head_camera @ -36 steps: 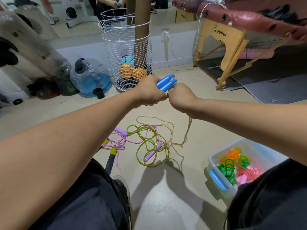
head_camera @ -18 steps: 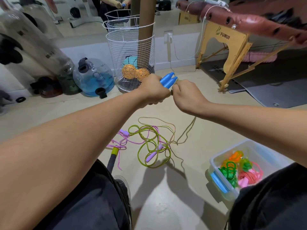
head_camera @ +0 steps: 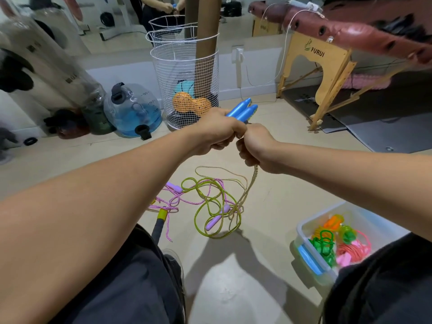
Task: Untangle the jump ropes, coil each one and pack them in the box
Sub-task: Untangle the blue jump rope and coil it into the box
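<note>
While both arms reach forward over the floor, the left hand (head_camera: pixel 217 129) is clenched round two blue handles (head_camera: pixel 243 111), which stick up and away from the fist, side by side and touching. The right hand (head_camera: pixel 257 146) sits just beside the left, knuckles touching it, fingers curled round a beige braided rope (head_camera: pixel 254 176). That rope hangs down from the underside of the right fist to the floor, where it runs into the tangle.

Tangle on floor, below and between the hands:
- yellow-green rope (head_camera: pixel 205 213), in several loose loops
- pink braided rope (head_camera: pixel 177 202), threaded through the loops and trailing left
- two lilac handles (head_camera: pixel 216 222), one lying inside the green loops, the other at the upper left of the heap
- a dark handle with yellow collar (head_camera: pixel 161 222), at the left edge, partly hidden by the person's knee

Clear plastic box (head_camera: pixel 304 230) with blue latch, on the floor at lower right, well apart from the hands, near the right knee. Contents: green coiled rope (head_camera: pixel 323 244), pink coiled rope (head_camera: pixel 355 251), orange coiled rope (head_camera: pixel 332 224).

Background, by the wall: white wire basket (head_camera: pixel 187 73) holding a cardboard tube (head_camera: pixel 205 43) and orange balls; blue water jug (head_camera: pixel 133 111) to its left; wooden folding table marked FURUI (head_camera: pixel 320 57) at right
</note>
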